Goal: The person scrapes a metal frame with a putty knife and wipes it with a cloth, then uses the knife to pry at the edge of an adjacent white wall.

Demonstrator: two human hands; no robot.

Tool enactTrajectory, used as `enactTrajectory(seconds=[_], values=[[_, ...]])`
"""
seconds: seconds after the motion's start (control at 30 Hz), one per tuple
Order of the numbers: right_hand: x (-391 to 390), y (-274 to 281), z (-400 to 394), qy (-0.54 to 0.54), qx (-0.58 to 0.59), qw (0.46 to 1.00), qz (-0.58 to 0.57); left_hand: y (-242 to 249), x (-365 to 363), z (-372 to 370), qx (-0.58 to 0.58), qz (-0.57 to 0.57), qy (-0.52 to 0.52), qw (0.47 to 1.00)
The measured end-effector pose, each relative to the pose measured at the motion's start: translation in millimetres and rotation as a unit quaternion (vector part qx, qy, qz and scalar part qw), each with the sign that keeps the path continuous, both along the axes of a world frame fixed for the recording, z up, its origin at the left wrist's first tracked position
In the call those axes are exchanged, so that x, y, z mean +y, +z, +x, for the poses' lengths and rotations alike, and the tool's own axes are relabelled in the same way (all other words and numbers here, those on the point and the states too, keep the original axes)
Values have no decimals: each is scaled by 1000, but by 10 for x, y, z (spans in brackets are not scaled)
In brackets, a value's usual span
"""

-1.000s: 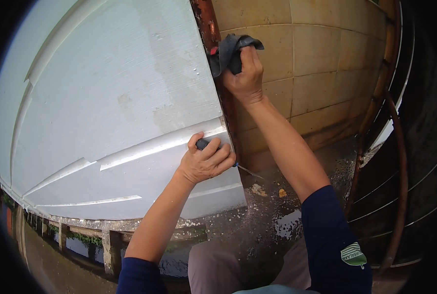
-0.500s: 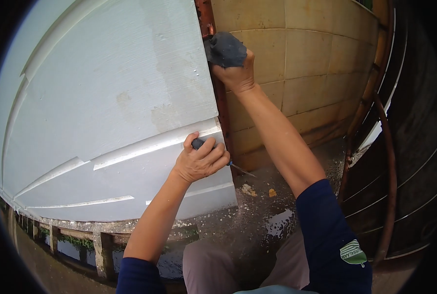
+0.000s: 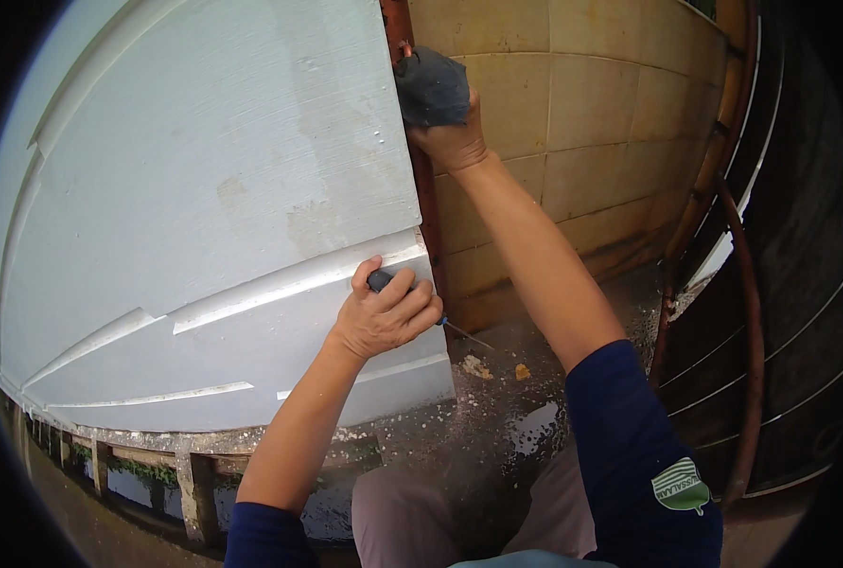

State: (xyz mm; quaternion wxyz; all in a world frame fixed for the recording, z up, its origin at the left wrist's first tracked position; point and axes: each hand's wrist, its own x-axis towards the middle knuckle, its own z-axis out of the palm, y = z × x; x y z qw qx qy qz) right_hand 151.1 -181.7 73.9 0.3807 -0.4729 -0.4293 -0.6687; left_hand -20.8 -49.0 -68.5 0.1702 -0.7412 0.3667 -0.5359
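Observation:
My left hand is closed around the dark handle of a screwdriver, its thin metal shaft pointing right and down past the edge of the white panel. Higher up, my right hand holds a dark grey cloth against a reddish-brown metal post beside the panel's right edge. The cloth hides part of the post and most of the fingers.
A yellowish tiled wall stands right of the post. Below lies a wet, speckled concrete floor with small yellowish pieces. Brown metal bars curve at the right, and a concrete railing runs at the lower left.
My right hand and the cloth have moved slightly up and left along the post. The screwdriver's shaft tilts a little further down. My left hand has barely moved.

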Motion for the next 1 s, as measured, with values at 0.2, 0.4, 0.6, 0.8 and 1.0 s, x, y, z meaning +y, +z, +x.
enactTrajectory(seconds=[0.2, 0.4, 0.6, 0.8, 1.0], values=[[-422, -733, 147, 33, 132, 984, -112, 21, -28, 4, -14, 2, 16, 1000], [-359, -336, -327, -16, 70, 997, 24, -13, -42, -10, -17, 4, 26, 1000], [29, 214, -34, -89, 79, 988, 98, -20, -10, 41, -13, 9, 20, 1000], [33, 192, -158, -60, 25, 993, 100, -26, -19, 13, -11, 4, 14, 1000], [44, 168, -232, -71, 66, 992, 75, -59, -12, 0, -6, -1, 13, 1000]])
